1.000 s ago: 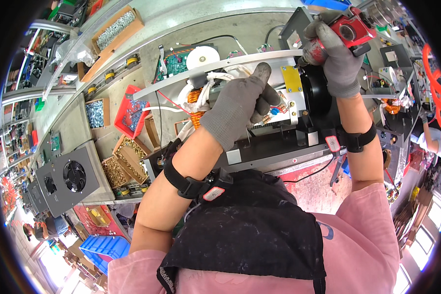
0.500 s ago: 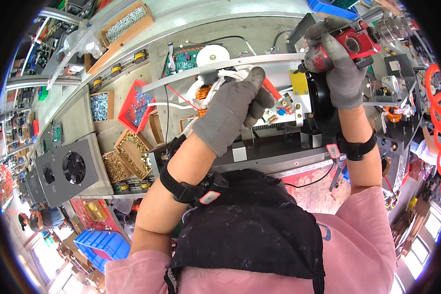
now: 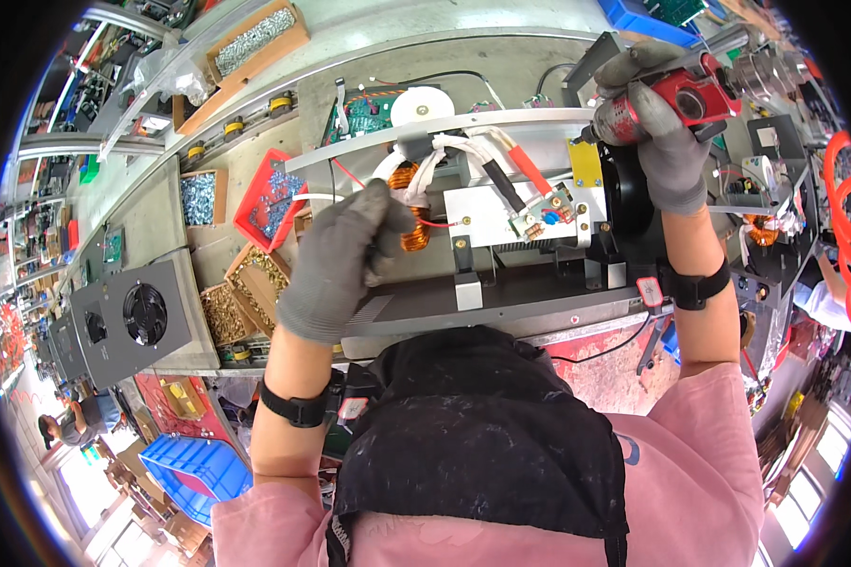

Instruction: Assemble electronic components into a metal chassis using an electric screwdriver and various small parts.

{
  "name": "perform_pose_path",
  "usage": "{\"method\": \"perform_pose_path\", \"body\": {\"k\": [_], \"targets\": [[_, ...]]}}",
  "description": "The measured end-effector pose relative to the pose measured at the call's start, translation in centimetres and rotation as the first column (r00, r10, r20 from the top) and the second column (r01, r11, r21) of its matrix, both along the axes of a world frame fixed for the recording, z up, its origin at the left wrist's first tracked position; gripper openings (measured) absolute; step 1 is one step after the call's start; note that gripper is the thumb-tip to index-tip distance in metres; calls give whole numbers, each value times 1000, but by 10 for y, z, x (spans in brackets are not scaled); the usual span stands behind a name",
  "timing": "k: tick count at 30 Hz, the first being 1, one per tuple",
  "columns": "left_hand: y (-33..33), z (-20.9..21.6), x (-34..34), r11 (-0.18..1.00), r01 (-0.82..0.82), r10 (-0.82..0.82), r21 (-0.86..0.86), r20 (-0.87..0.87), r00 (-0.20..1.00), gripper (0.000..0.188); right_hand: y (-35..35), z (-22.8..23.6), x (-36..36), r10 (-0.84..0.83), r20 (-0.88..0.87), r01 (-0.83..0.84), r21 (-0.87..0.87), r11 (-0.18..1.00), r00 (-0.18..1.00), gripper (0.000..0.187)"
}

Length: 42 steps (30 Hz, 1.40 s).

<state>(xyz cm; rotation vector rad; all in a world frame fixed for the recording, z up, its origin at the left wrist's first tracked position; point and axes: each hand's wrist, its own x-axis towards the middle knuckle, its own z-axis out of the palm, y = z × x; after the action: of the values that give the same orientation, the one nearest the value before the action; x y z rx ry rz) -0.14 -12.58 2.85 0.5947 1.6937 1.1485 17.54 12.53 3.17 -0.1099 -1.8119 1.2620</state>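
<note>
My right hand, in a grey glove, is wrapped round a red power screwdriver whose tip points left over the yellow plate of an open electrical chassis. My left hand, gloved too, hovers at the chassis' left end with fingers curled together. What they hold, if anything, is hidden. Just right of them stands a copper-wound coil with white sleeved leads. Further right lie a red sleeved cable, a black one and a small green circuit board.
Left of the chassis sit a red bin of screws, a cardboard box of brass-coloured fasteners and a grey panel with a fan. A box of silvery hardware stands at the back. A red coiled hose hangs at right.
My left hand has moved left and toward me, away from the sleeved cables, uncovering the coil and a white plate. My right hand and the screwdriver stay nearly in place.
</note>
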Motion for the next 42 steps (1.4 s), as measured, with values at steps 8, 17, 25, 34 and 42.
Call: {"method": "perform_pose_path", "body": {"k": [8, 17, 25, 34, 42], "targets": [[-102, -56, -68, 809, -587, 587, 22, -50, 808, 39, 17, -19, 9, -72, 23, 75, -280, 957, 997, 29], [-218, -248, -75, 633, -52, -319, -772, -322, 892, 44, -35, 76, 103, -394, -88, 349, -319, 881, 915, 34], [-202, -268, -71, 647, 292, -628, -704, -275, 728, 47, -177, -29, 258, -795, 476, 919, -83, 384, 376, 40], [-125, -205, -14, 534, 314, -725, -785, -235, 647, 53, -343, -235, 350, -165, 885, 838, 465, 285, -434, 64], [-66, -279, 64, 678, 406, -688, -613, -337, 642, 49, -348, -243, 379, 31, 794, 786, 594, 170, -607, 73]]}}
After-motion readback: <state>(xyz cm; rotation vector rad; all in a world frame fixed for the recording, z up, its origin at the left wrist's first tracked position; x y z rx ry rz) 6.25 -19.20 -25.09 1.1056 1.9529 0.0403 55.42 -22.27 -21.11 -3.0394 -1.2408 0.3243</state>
